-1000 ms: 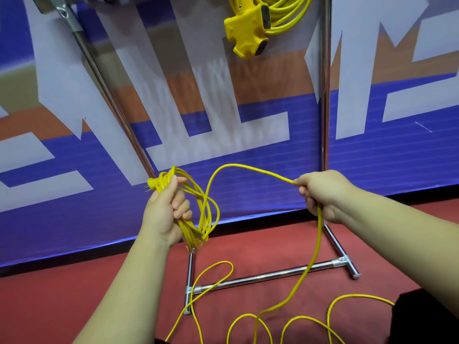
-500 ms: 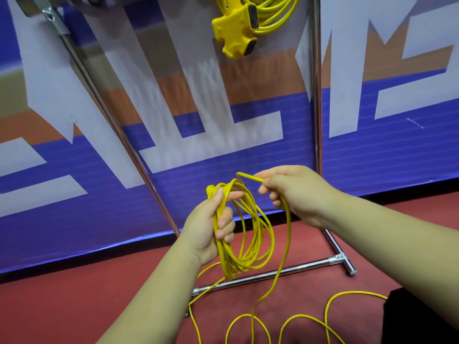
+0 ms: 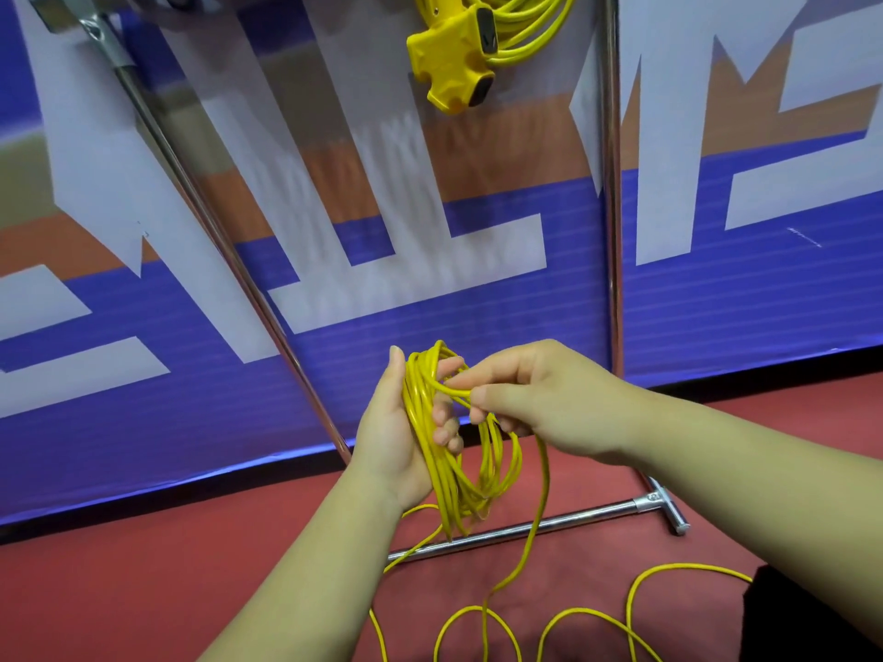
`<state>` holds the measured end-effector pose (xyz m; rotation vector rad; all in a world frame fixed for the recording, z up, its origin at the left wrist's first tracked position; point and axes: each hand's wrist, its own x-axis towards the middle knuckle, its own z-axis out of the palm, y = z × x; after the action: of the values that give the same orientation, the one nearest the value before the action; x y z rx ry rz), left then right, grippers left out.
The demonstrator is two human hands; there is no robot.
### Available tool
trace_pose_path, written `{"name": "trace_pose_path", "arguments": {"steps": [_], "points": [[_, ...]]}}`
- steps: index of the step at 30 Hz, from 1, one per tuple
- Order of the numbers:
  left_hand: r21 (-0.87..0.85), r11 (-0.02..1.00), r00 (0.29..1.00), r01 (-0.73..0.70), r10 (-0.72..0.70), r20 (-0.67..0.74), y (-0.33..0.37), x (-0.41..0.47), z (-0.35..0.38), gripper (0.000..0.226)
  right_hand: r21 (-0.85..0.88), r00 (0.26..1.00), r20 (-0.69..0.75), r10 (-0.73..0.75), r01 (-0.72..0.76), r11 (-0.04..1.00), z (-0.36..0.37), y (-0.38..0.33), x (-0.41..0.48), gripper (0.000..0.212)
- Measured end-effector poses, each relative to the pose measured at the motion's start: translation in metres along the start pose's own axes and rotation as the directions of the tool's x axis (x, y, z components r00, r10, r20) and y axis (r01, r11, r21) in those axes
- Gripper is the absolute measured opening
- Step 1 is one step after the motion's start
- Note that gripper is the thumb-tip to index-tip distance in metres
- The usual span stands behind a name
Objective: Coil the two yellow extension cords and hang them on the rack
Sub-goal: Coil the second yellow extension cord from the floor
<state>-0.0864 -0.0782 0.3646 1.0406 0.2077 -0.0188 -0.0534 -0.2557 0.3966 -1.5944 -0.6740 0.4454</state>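
Observation:
My left hand (image 3: 399,432) grips a bundle of yellow cord loops (image 3: 470,475) that hang down below the palm. My right hand (image 3: 535,398) pinches a strand of the same cord and lays it against the top of the bundle, touching the left fingers. From there the loose cord (image 3: 535,532) drops to the red floor and curls in several loops. A second yellow cord (image 3: 521,21), coiled, hangs at the top of the metal rack (image 3: 611,207), its yellow multi-socket end (image 3: 451,59) dangling below it.
The rack's slanted pole (image 3: 224,231) runs from upper left down to the floor, and its base bar (image 3: 549,525) lies across the red floor under my hands. A blue, white and orange banner wall (image 3: 716,303) stands right behind. A dark shape (image 3: 783,613) sits at the lower right.
My right hand has brought its strand leftward to the bundle, closing another loop. Both hands have come together, where a second ago they were well apart.

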Motion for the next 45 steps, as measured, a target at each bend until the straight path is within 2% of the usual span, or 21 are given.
{"name": "trace_pose_path", "arguments": {"steps": [4, 10, 14, 23, 26, 28, 31, 34, 37, 41, 45], "points": [[-0.043, 0.997, 0.997, -0.059, 0.057, -0.047, 0.002, 0.002, 0.001, 0.046, -0.019, 0.997, 0.081, 0.018, -0.017, 1.0, 0.007, 0.003, -0.002, 0.026], [-0.136, 0.98, 0.977, -0.147, 0.122, -0.174, 0.019, -0.005, 0.008, 0.016, -0.119, 0.996, 0.093, 0.009, 0.002, 0.993, 0.016, 0.01, -0.001, 0.04], [-0.224, 0.943, 0.949, -0.245, 0.186, -0.254, 0.033, -0.005, 0.0, 0.016, -0.082, 0.996, 0.089, -0.006, 0.013, 0.997, 0.016, 0.014, 0.0, 0.044], [-0.428, 0.831, 0.925, -0.355, 0.246, -0.29, 0.069, -0.012, -0.034, 0.017, 0.093, 0.982, 0.163, 0.098, -0.114, 0.989, 0.015, 0.025, 0.008, 0.028], [-0.506, 0.794, 0.939, -0.338, 0.246, -0.241, 0.077, -0.014, -0.05, 0.023, 0.053, 0.947, 0.265, 0.181, -0.202, 0.978, 0.012, 0.032, 0.009, 0.026], [-0.499, 0.795, 0.938, -0.345, 0.269, -0.22, 0.081, -0.016, -0.06, 0.025, -0.064, 0.894, 0.357, 0.272, -0.267, 0.961, 0.009, 0.039, 0.007, 0.022], [-0.419, 0.845, 0.943, -0.333, 0.298, -0.15, 0.084, -0.02, -0.074, 0.024, -0.13, 0.896, 0.308, 0.321, -0.294, 0.947, 0.003, 0.044, 0.007, 0.009], [-0.268, 0.917, 0.956, -0.295, 0.285, -0.074, 0.083, -0.026, -0.079, 0.016, -0.026, 0.963, 0.08, 0.257, -0.255, 0.967, -0.003, 0.039, 0.014, 0.004], [-0.047, 0.971, 0.971, -0.235, 0.233, -0.048, 0.073, -0.032, -0.069, 0.015, 0.024, 0.981, -0.137, 0.137, -0.135, 0.991, -0.006, 0.027, 0.017, 0.008], [0.299, 0.944, 0.987, -0.142, 0.159, -0.031, 0.05, -0.037, -0.044, 0.031, -0.019, 0.976, -0.204, 0.078, -0.083, 0.996, -0.003, 0.013, 0.014, 0.011], [0.419, 0.904, 0.993, -0.089, 0.113, -0.035, 0.025, -0.033, -0.023, 0.025, -0.075, 0.971, -0.236, 0.016, -0.035, 0.997, 0.001, 0.01, 0.015, 0.01]]}}
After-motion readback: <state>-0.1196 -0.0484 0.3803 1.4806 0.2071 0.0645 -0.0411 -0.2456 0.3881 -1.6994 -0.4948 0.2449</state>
